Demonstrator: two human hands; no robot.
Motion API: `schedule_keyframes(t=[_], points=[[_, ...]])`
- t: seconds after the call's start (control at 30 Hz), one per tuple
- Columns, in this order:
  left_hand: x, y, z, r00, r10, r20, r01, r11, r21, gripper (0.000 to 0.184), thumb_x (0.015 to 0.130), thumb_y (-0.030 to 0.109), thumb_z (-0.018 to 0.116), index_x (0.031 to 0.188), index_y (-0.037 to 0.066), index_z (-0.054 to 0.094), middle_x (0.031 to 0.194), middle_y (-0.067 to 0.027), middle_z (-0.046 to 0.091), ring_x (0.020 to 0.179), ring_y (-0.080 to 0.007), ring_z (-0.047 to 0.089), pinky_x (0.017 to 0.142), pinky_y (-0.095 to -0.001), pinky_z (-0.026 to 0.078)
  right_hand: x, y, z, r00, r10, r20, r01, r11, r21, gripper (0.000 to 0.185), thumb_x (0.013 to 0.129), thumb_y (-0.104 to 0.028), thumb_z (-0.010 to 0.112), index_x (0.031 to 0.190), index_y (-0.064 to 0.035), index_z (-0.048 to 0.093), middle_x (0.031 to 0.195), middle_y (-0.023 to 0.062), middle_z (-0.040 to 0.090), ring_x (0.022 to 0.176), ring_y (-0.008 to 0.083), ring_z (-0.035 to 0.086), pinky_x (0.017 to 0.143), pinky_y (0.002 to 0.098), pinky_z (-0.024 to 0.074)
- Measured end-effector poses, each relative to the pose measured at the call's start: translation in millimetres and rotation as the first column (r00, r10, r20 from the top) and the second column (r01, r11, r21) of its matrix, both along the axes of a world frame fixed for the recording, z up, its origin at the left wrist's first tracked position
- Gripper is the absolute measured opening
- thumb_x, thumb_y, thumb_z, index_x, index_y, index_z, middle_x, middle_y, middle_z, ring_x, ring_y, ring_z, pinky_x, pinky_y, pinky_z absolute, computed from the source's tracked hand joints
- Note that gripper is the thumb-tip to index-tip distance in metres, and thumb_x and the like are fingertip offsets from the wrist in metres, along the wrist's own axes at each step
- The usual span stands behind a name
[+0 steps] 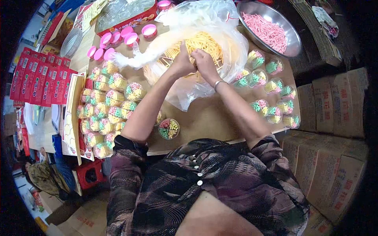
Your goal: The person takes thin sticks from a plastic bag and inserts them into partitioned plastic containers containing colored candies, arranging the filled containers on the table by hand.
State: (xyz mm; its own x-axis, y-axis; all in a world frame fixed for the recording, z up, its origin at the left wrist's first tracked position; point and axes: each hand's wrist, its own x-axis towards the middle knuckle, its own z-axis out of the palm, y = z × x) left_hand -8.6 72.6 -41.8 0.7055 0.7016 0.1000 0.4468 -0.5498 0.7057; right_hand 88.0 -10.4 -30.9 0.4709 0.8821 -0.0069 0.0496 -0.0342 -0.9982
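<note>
A clear plastic bag (188, 94) lies open on the brown tabletop, with a heap of thin yellow sticks (204, 41) inside. Over this heap my left hand (182, 65) has its fingers curled and its thumb pointing up. My right hand (204, 63), with a bracelet at the wrist, is closed and meets the left hand's fingertips. Whatever is between the fingers is hidden. Nearer my body stands a clear cup (169, 129) of pink, green and yellow sticks. Many similar filled cups (114, 98) crowd the left side, and several more cups (258, 77) stand at the right.
A metal bowl (294, 41) of pink sticks (265, 32) sits at the back right. Pink lids (131, 38) lie at the back left, before a red tray (136, 20). Red packets (43, 78) stand far left. Cardboard boxes (334, 104) are stacked right of the table.
</note>
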Motion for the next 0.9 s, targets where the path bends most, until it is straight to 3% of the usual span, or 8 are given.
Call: schedule_keyframes(t=[0.2, 0.33, 0.53, 0.67, 0.87, 0.9], points=[[6.1, 10.2, -6.8, 0.967, -0.25, -0.053, 0.249, 0.968, -0.018, 0.106, 0.064, 0.002, 0.072, 0.144, -0.012, 0.004, 0.094, -0.0185, 0.063, 0.079, -0.0286, 0.062, 0.07, -0.0284, 0.052, -5.0, 3.3, -9.1, 0.99, -0.027, 0.136, 0.019, 0.998, 0.061, 0.03, 0.092, -0.031, 0.058, 0.075, -0.006, 0.059, 0.061, -0.0005, 0.052, 0.054, 0.0088, 0.046, 0.051, 0.0227, 0.0392], [-5.2, -11.3, 25.0, 0.994, -0.01, 0.111, 0.056, 0.904, -0.424, 0.108, 0.064, 0.002, 0.073, 0.144, -0.01, 0.002, 0.099, -0.0177, 0.061, 0.08, -0.0249, 0.06, 0.071, -0.0276, 0.05, -2.5, 3.4, -4.9, 0.981, 0.01, 0.194, -0.038, 0.99, 0.139, 0.029, 0.091, -0.029, 0.062, 0.073, -0.006, 0.059, 0.06, -0.0015, 0.05, 0.053, 0.0077, 0.045, 0.05, 0.0202, 0.0373], [-11.8, -10.9, 26.5, 0.967, -0.051, 0.25, 0.158, 0.889, -0.431, 0.109, 0.063, -0.003, 0.072, 0.146, -0.008, 0.001, 0.098, -0.0165, 0.06, 0.077, -0.0197, 0.058, 0.069, -0.0246, 0.048, -1.0, -0.4, 1.2, 0.986, 0.023, 0.164, -0.047, 0.989, 0.143, 0.029, 0.09, -0.026, 0.063, 0.07, -0.0059, 0.058, 0.06, -0.0026, 0.05, 0.052, 0.007, 0.042, 0.048, 0.0197, 0.0358], [-23.5, -9.3, 46.9, 0.973, 0.002, 0.232, 0.131, 0.821, -0.556, 0.1, 0.07, 0.007, 0.072, 0.146, -0.007, 0.007, 0.101, -0.0167, 0.059, 0.084, -0.0181, 0.057, 0.074, -0.0245, 0.046, 8.2, 0.5, -4.5, 0.988, -0.064, -0.142, 0.078, 0.992, 0.096, 0.028, 0.09, -0.026, 0.064, 0.071, -0.006, 0.059, 0.062, -0.0022, 0.053, 0.051, 0.0066, 0.041, 0.049, 0.0191, 0.0351], [-4.5, -12.2, 28.9, 0.84, 0.116, 0.531, 0.184, 0.859, -0.478, 0.069, 0.084, 0.022, 0.061, 0.139, -0.007, 0.031, 0.103, -0.0164, 0.058, 0.091, -0.0189, 0.055, 0.08, -0.0263, 0.044, 2.5, -2.3, 15.3, 0.972, -0.224, -0.071, 0.229, 0.97, 0.079, 0.031, 0.087, -0.031, 0.063, 0.075, -0.0026, 0.062, 0.06, 0.0012, 0.053, 0.054, 0.0098, 0.044, 0.051, 0.0236, 0.0378], [1.7, -19.1, 35.4, 0.821, 0.206, 0.533, 0.108, 0.86, -0.499, 0.061, 0.086, 0.024, 0.058, 0.135, -0.007, 0.036, 0.103, -0.0162, 0.058, 0.092, -0.0189, 0.054, 0.082, -0.0268, 0.043, -1.2, -0.9, 16.9, 0.973, -0.224, -0.047, 0.228, 0.966, 0.121, 0.031, 0.089, -0.031, 0.062, 0.075, -0.0035, 0.062, 0.061, 0.0004, 0.053, 0.054, 0.0087, 0.044, 0.051, 0.0225, 0.0374]])
